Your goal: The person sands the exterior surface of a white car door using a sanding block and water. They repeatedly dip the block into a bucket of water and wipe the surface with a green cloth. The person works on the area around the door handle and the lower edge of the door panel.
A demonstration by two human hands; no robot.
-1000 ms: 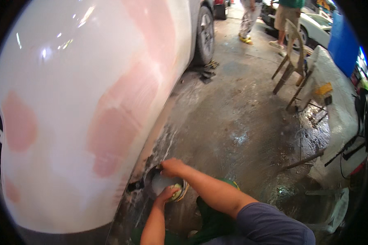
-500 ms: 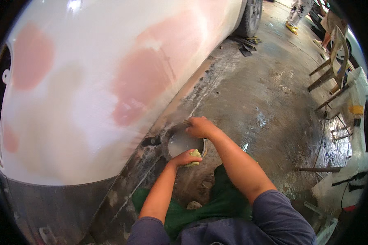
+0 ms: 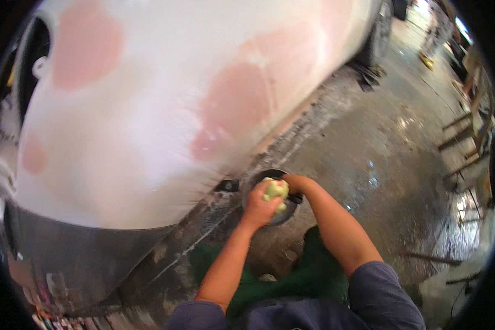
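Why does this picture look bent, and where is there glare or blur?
Head view: fisheye lens bows edges, blackens corners; head view: glare on the wet-looking floor, sheen on the white car panel; head view: the yellow-green wad and the chair look soft.

Auto body shop, clearly. White car [image 3: 162, 104] over here has pink patches [image 3: 235, 102]; concrete floor [image 3: 393, 146] beside it's wet, stained.

grey-brown floor [image 3: 363, 140], glossy patches — worn chair [image 3: 469, 131] along right — bright light [image 3: 422, 7] beyond, upper right
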